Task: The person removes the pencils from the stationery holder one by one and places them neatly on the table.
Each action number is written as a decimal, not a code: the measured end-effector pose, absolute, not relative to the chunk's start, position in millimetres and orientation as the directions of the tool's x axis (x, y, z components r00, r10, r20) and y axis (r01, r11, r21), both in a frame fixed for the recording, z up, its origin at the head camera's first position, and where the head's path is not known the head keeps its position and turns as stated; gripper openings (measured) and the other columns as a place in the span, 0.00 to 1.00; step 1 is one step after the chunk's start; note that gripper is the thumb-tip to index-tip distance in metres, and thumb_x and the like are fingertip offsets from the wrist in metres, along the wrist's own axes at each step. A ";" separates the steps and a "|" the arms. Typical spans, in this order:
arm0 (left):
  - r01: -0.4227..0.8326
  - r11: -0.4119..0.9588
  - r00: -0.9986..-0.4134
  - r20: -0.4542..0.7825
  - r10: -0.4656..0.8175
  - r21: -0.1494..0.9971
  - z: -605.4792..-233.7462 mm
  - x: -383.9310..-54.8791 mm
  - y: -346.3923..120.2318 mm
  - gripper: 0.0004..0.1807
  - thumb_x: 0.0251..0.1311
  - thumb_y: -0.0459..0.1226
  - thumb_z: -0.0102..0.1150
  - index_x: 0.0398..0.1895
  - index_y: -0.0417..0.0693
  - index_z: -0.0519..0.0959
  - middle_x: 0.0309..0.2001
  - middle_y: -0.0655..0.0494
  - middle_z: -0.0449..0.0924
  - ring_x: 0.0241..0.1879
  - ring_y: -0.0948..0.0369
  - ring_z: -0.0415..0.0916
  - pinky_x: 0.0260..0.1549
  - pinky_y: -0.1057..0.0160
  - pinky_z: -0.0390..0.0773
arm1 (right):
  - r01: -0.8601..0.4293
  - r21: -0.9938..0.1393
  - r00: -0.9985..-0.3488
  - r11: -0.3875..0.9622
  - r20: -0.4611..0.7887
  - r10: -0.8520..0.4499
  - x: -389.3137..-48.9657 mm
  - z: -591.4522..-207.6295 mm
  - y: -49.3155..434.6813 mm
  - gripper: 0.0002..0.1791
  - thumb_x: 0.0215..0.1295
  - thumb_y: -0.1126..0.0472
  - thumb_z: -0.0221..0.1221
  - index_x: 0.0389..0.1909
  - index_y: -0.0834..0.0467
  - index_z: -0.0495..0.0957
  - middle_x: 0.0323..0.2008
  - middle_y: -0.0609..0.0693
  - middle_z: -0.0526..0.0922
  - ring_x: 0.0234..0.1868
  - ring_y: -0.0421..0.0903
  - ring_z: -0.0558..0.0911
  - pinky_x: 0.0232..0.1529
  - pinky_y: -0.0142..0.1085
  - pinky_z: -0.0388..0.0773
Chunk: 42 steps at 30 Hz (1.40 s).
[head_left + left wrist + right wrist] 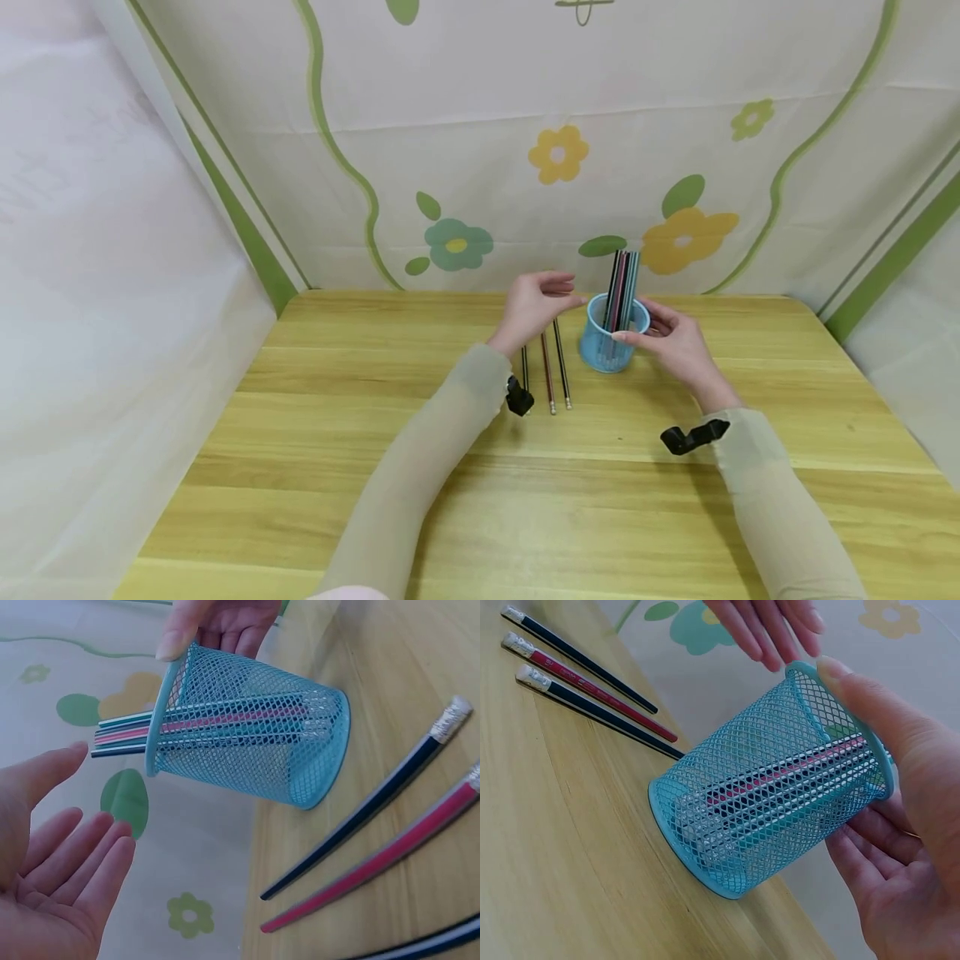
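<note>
A light blue mesh pencil cup [592, 350] stands on the table with several pencils [624, 283] in it, their erasers down. My right hand [681, 348] holds the cup by its rim, thumb on the near side and fingers behind. To the left of the cup is my left hand [525, 310], its fingers extended and nothing in them; the thumb points toward the rim. Below that hand lie three loose pencils: a dark one [562, 367], a red one [600, 691] and another dark one [592, 712], silver eraser ends toward me. The left forearm partly covers them in the head view.
The wood-grain table [300, 467] ends at a pale cloth backdrop [465, 167] with printed flowers, close behind the cup. White cloth walls [112, 292] rise at both sides. Each sleeve carries a black wrist camera [693, 437].
</note>
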State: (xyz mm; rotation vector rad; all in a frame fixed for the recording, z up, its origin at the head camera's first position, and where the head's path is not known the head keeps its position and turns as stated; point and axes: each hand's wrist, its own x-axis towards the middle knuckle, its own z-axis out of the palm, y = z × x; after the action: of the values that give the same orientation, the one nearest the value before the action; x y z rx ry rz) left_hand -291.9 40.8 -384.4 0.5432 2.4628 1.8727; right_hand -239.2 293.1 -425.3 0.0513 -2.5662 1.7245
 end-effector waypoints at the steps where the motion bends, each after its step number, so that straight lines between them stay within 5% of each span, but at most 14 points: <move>1: 0.276 0.238 -0.938 0.207 0.277 0.931 -382.3 -293.1 43.4 0.25 0.58 0.41 0.77 0.59 0.48 0.83 0.51 0.55 0.86 0.45 0.66 0.82 0.44 0.69 0.82 | -0.056 -0.923 -0.998 0.380 0.061 0.000 -239.2 -425.3 292.7 0.47 0.62 0.49 0.73 0.77 0.58 0.61 0.70 0.61 0.70 0.66 0.56 0.74 0.52 0.22 0.76; 26: 0.236 0.213 -0.949 0.177 0.261 0.948 -389.5 -304.4 91.2 0.25 0.59 0.41 0.76 0.59 0.45 0.83 0.51 0.56 0.86 0.46 0.68 0.81 0.45 0.71 0.81 | -0.073 -0.923 -0.996 0.378 0.083 0.011 -240.1 -428.0 289.9 0.46 0.63 0.50 0.72 0.77 0.59 0.61 0.70 0.61 0.70 0.67 0.57 0.73 0.53 0.22 0.76; 42: 0.240 0.274 -0.947 0.162 0.278 0.932 -410.6 -308.5 101.4 0.13 0.68 0.40 0.67 0.53 0.49 0.87 0.45 0.63 0.87 0.41 0.71 0.80 0.39 0.73 0.81 | -0.068 -0.937 -0.997 0.343 0.077 0.013 -239.9 -428.4 290.2 0.46 0.63 0.50 0.73 0.77 0.59 0.62 0.70 0.61 0.69 0.67 0.54 0.74 0.53 0.23 0.77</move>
State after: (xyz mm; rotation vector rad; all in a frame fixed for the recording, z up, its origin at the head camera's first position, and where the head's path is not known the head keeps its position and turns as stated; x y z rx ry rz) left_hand -308.5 101.4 -410.6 0.5040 2.4805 1.8047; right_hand -239.9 290.2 -428.4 0.0521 -2.5160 1.7606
